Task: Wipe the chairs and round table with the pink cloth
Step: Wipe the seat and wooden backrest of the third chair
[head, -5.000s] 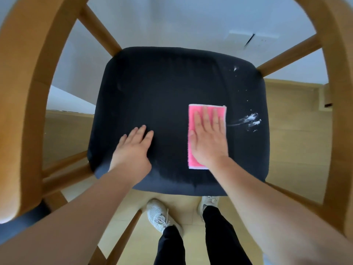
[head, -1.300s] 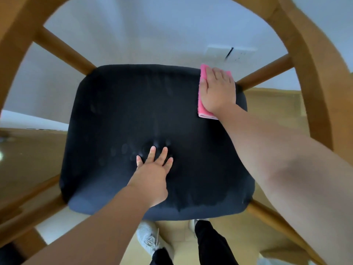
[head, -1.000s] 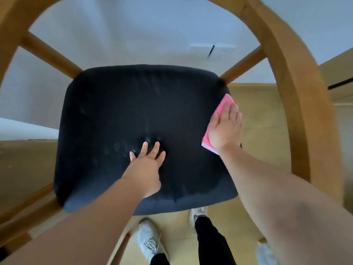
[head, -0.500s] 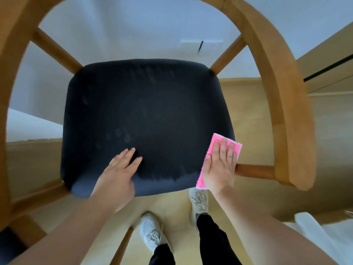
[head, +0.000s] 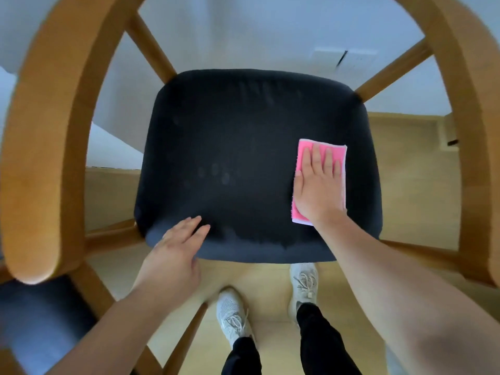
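Observation:
A wooden chair with a dark cushioned seat fills the view, its curved wooden armrest frame arching around it. The folded pink cloth lies flat on the right part of the seat. My right hand presses down on it with flat, spread fingers. My left hand rests at the seat's front left edge, fingers apart, holding nothing. Faint damp fingerprints mark the seat's middle.
A second dark seat shows at the lower left. My two feet in white shoes stand on the light wooden floor just in front of the chair. A white wall lies beyond the chair back.
My right hand has brought the cloth from the seat's front right corner back up onto the right side of the seat. My left hand slid toward the front left edge.

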A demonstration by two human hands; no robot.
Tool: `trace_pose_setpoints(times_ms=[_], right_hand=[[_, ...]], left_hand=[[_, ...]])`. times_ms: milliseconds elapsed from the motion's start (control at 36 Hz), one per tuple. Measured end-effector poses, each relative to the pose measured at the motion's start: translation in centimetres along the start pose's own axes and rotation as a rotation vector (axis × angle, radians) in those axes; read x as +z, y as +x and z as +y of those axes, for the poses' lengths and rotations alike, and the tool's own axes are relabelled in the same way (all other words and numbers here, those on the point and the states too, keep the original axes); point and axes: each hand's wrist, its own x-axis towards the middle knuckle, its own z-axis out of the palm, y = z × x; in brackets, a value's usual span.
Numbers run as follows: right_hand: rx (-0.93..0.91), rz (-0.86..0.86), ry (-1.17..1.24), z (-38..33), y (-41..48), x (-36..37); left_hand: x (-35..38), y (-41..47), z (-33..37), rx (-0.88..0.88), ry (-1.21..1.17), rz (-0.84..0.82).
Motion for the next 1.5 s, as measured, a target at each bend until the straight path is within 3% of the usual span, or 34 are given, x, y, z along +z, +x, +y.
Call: trace_pose_setpoints(times_ms=[194,556,722,1056,1500], right_hand=[[-0.201,-0.007,0.007,-8.1,1.2,-0.2],[-0.605,0.045,-0.015,-20.9,-2.4,0.8],[-0.658,0.039,-0.012,-24.0,-5.9,2.4],[-0.682,0.018,-0.086,-16.3,-8.6,3.9],[-0.442,-0.034,-0.172,1.0,-11.1,3.2]], left_hand=[[-1.9,-4.2,-2.0,-0.039,-0.107,0.104],[-5.1,-10.0,-4.1,0.011,-0.023,0.181],[-5.3,-11.5,-4.6,0.017,-0.017,0.209],[-5.4,-9.3,-2.4,0.178,-0.018,0.211],[-0.3,-8.6,3.1,0.256,-0.002,0.153]])
